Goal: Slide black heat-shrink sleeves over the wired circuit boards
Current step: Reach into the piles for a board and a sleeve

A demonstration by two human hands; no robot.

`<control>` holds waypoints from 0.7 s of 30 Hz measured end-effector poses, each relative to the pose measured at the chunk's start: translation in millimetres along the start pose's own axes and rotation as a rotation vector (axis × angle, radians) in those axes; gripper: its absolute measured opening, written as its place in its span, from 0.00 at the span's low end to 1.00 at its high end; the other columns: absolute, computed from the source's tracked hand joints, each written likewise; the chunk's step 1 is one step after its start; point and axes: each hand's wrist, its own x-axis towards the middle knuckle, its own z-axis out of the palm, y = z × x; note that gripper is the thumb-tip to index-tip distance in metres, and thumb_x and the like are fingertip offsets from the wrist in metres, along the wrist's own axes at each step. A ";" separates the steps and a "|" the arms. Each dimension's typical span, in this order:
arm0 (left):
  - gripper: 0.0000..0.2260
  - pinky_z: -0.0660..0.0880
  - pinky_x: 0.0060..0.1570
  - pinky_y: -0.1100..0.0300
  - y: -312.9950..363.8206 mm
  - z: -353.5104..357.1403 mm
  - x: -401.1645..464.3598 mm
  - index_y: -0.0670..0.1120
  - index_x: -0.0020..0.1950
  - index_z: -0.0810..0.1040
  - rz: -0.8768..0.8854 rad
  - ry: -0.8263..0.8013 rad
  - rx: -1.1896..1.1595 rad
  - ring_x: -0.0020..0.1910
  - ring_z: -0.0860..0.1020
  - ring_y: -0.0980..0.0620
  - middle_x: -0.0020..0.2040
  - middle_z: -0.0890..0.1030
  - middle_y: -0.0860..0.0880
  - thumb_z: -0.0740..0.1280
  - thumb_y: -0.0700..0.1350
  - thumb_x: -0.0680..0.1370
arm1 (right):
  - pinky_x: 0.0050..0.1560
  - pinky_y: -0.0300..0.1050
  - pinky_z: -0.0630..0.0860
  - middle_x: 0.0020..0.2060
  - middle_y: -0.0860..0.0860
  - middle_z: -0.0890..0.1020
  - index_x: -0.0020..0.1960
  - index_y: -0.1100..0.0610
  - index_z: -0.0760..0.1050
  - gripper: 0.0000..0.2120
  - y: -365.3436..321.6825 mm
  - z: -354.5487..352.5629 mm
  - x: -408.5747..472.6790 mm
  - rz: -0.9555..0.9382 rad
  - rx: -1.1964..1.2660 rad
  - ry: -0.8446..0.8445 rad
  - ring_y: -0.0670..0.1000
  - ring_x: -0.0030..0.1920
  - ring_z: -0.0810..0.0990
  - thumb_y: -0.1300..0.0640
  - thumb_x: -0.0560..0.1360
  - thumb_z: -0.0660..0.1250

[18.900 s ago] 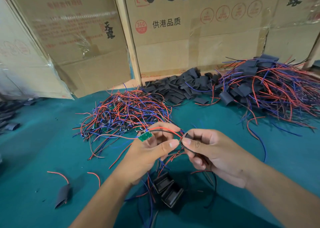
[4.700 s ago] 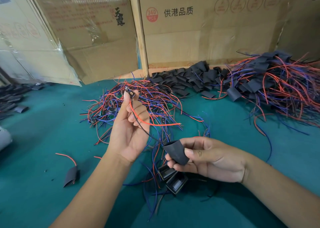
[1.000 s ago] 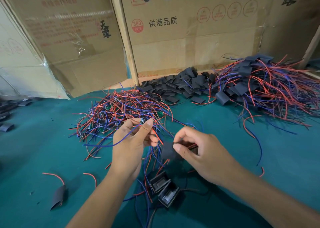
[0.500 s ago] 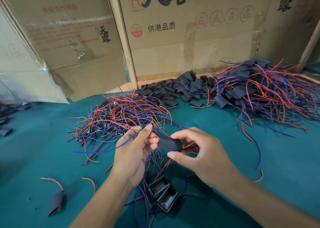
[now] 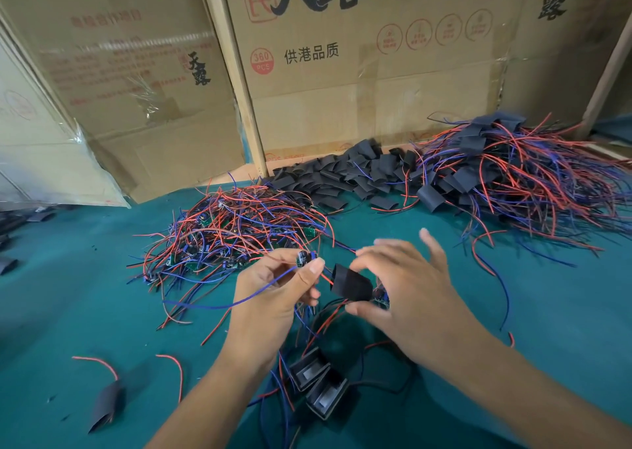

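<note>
Unsleeved wired boards (image 5: 232, 236) lying centre frame on table (image 5: 68, 294); loose sleeves (image 5: 342, 182) sitting behind; sleeved boards (image 5: 513, 175) piling upper right.

Left hand (image 5: 273, 298), right hand (image 5: 407, 291) bare; forearms uncovered, no sleeves.

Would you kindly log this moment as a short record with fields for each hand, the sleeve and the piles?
left hand: pinches a wired circuit board by thumb and fingers
right hand: holds the black heat-shrink sleeve, fingers spread
sleeve: threaded on the wires, not yet over the board
bare boards pile: behind left hand
empty sleeves pile: by the cardboard boxes
sleeved boards pile: far right
surface: green mat
</note>
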 end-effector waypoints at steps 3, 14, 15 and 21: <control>0.09 0.76 0.37 0.61 -1.9 0.6 -1.0 0.49 0.44 0.83 0.003 -0.084 0.044 0.31 0.77 0.50 0.33 0.79 0.45 0.78 0.52 0.71 | 0.59 0.45 0.70 0.49 0.39 0.79 0.54 0.45 0.73 0.15 -1.0 0.5 0.2 0.043 0.302 -0.019 0.43 0.53 0.76 0.44 0.70 0.73; 0.06 0.73 0.35 0.63 2.3 0.0 -1.0 0.42 0.49 0.81 -0.091 -0.152 -0.133 0.33 0.74 0.50 0.37 0.78 0.42 0.69 0.44 0.76 | 0.53 0.51 0.73 0.51 0.44 0.78 0.60 0.50 0.75 0.17 5.9 -4.9 6.2 -0.055 0.260 0.001 0.49 0.51 0.77 0.51 0.73 0.72; 0.04 0.73 0.34 0.63 3.0 -0.3 -0.6 0.43 0.47 0.80 -0.091 -0.150 -0.133 0.32 0.74 0.50 0.37 0.78 0.42 0.70 0.43 0.76 | 0.52 0.50 0.73 0.50 0.44 0.78 0.60 0.50 0.75 0.16 6.2 -6.4 6.3 -0.069 0.260 0.010 0.49 0.50 0.76 0.52 0.74 0.73; 0.04 0.73 0.34 0.64 2.4 -2.4 -0.7 0.42 0.45 0.80 -0.076 -0.152 -0.122 0.32 0.73 0.51 0.36 0.77 0.42 0.71 0.42 0.76 | 0.50 0.47 0.73 0.49 0.44 0.78 0.59 0.51 0.75 0.15 7.8 -9.6 6.1 -0.116 0.265 0.017 0.47 0.48 0.76 0.53 0.74 0.72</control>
